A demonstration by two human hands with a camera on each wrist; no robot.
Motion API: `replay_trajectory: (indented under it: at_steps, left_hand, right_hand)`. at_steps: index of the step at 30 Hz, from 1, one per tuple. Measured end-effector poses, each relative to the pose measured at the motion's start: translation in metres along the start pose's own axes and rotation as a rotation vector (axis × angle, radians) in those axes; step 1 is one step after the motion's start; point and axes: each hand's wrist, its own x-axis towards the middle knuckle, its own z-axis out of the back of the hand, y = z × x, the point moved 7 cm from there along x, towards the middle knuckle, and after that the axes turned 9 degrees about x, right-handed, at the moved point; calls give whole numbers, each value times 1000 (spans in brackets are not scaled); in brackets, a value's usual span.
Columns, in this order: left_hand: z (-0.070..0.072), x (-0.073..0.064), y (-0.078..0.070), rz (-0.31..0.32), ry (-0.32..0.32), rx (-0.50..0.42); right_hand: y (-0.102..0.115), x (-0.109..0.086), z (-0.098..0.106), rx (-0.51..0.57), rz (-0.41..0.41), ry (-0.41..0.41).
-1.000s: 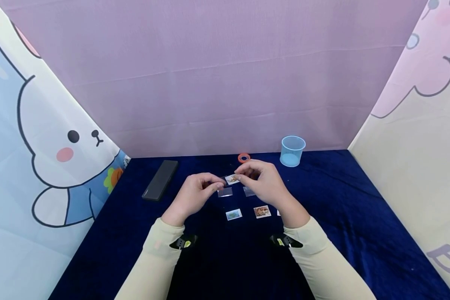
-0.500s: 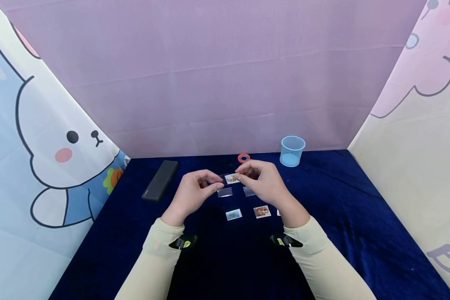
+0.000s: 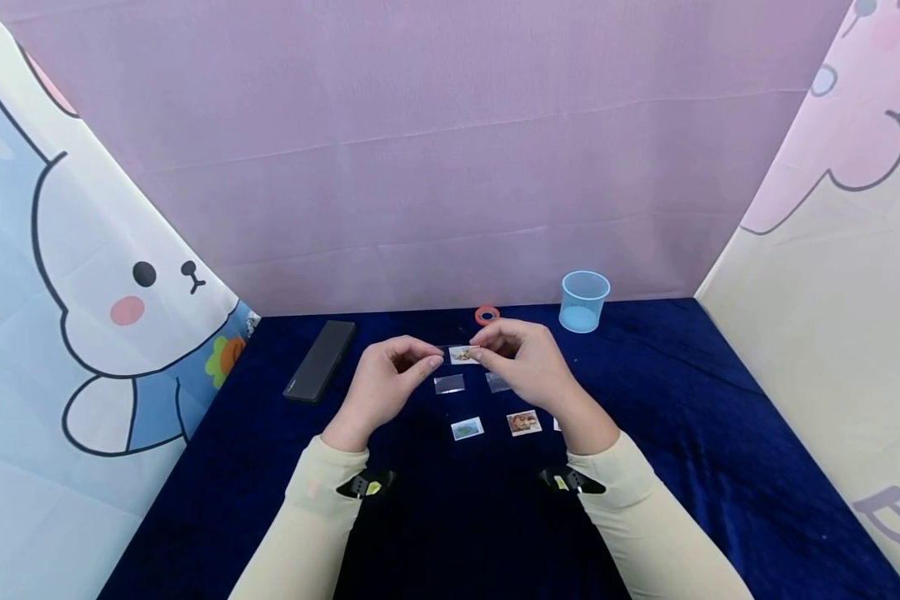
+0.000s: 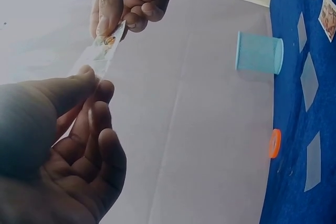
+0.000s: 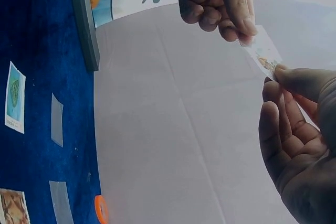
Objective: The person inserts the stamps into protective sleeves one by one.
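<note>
Above the table my right hand [image 3: 528,362] pinches a small postage stamp [image 3: 461,356] by its right end, between thumb and fingers. Opposite it, my left hand [image 3: 382,379] pinches a clear plastic sleeve [image 4: 90,56], seen best in the left wrist view. Stamp and sleeve meet between the two hands; how far one overlaps the other I cannot tell. Below them on the cloth lie a blue-green stamp [image 3: 467,429], a brown stamp [image 3: 524,423] and a third one mostly hidden by my right wrist. Several clear sleeves [image 4: 310,82] lie flat behind these stamps.
A dark flat case [image 3: 320,360] lies to the left on the blue cloth [image 3: 682,433]. At the back stand an orange tape ring [image 3: 487,315] and, further right, a light blue translucent cup [image 3: 584,302]. Fabric walls enclose the back and sides.
My left hand has shifted slightly up and to the left, its fingertips drawing back a little from the stamp. The right hand stays nearly still, still pinching the stamp.
</note>
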Motion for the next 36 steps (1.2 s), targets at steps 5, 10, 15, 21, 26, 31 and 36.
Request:
replay_trajectory:
  at_steps: [5,10,15,21,26,31,36]
  left_hand:
    - [-1,0,-1,6,6,-36]
    - [-1,-1,-2,20,12,-62]
    - [-2,-1,-2,25,9,-63]
    - [-1,-1,-1,21,3,-72]
    - [-1,0,-1,18,-8,-94]
    - [-1,0,0,9,-16,-105]
    - [-1,0,-2,-25,-19,-96]
  right_hand:
    - [-1,0,-1,-2,7,4]
    - [-1,0,-1,-7,0,8]
    - [0,0,-1,-10,-2,15]
    - [0,0,3,-7,-29,23]
    - [1,-1,5,-15,-38,26]
    - [-1,-1,4,-32,-25,37]
    - [-1,-1,2,-45,6,44]
